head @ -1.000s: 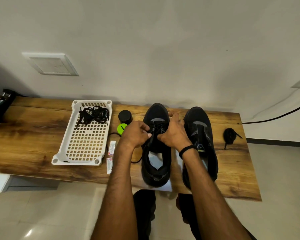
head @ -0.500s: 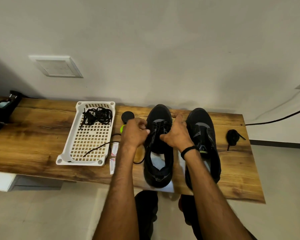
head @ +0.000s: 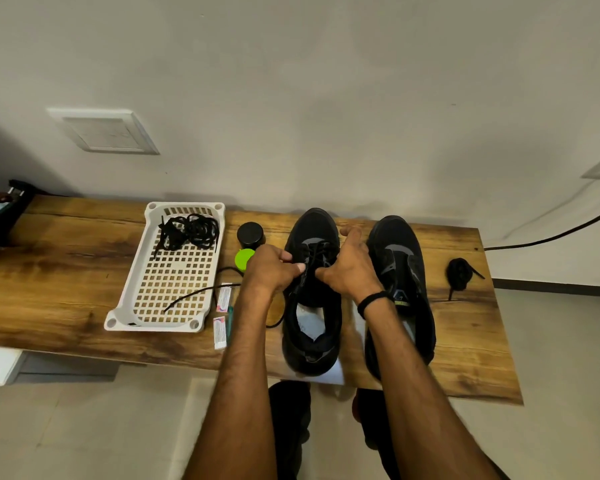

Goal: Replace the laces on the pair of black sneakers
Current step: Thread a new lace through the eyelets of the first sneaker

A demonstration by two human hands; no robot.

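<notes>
Two black sneakers stand side by side on the wooden bench [head: 66,271], toes to the wall. Over the left sneaker [head: 312,327], my left hand [head: 271,271] pinches a black lace [head: 314,252] at the eyelets. My right hand [head: 350,268] pinches the lace from the other side, thumb raised. A loose end of that lace [head: 201,292] trails left across the bench into the white basket [head: 132,306]. The right sneaker [head: 400,271] has no lace that I can see. A tangled black lace [head: 189,230] lies in the basket's far end. A coiled black lace [head: 459,271] lies right of the shoes.
A black round tin [head: 250,233] and a green lid [head: 244,258] sit between basket and left sneaker. Two small sachets [head: 222,313] lie beside the basket. White paper [head: 329,374] sticks out under the left sneaker at the bench's near edge. A black cable [head: 551,237] runs along the right wall.
The lace's loose end has been drawn out to the left and now lies across the basket's near corner. Both hands stay at the left sneaker's eyelets.
</notes>
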